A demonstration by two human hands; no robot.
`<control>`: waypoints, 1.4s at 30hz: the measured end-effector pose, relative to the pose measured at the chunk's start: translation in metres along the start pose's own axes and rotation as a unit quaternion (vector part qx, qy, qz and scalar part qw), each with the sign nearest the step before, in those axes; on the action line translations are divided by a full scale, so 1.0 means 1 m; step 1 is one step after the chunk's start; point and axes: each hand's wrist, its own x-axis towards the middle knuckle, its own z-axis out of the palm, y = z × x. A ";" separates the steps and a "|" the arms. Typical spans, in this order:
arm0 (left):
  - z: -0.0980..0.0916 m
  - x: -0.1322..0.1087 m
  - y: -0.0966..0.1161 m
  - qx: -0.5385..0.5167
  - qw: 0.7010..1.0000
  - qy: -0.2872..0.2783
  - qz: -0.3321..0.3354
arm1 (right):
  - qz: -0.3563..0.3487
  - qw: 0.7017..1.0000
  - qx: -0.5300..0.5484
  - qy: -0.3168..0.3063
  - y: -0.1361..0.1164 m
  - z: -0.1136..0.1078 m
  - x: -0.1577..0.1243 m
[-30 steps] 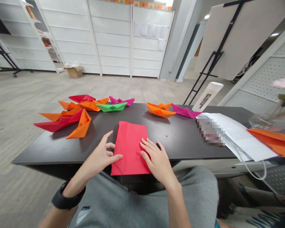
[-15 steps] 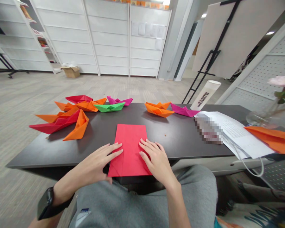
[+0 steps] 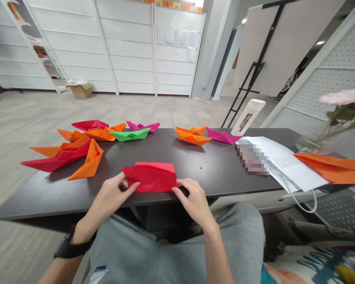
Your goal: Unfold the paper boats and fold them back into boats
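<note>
The red paper (image 3: pixel 152 179) hides some fingertips of the left hand (image 3: pixel 111 193).

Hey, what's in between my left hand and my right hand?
In the head view, folded red paper spans the stretch between your left hand and right hand, each pinching it near one end.

red paper (image 3: pixel 154 180): flat → near edge folded up | left grip (image 3: pixel 111 194), right grip (image 3: pixel 196 200): resting → pinching sides

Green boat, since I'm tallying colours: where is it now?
In the head view, the green boat sits left of centre near the far edge of the table, just in front of a magenta boat and right of an orange boat.
</note>
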 end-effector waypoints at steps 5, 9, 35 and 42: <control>0.008 0.003 -0.006 0.021 0.999 0.035 0.027 | 0.059 0.994 -0.047 0.073 -0.004 0.016 0.006; 0.010 -0.006 0.003 0.107 0.982 0.107 0.112 | 0.056 0.989 -0.087 0.103 -0.003 0.022 0.008; -0.002 -0.046 -0.007 0.320 0.917 -0.064 0.230 | -0.029 0.991 -0.117 -0.054 -0.016 -0.003 -0.022; -0.004 -0.030 0.008 0.290 0.934 -0.032 0.208 | -0.003 0.997 -0.079 -0.013 -0.016 -0.002 -0.013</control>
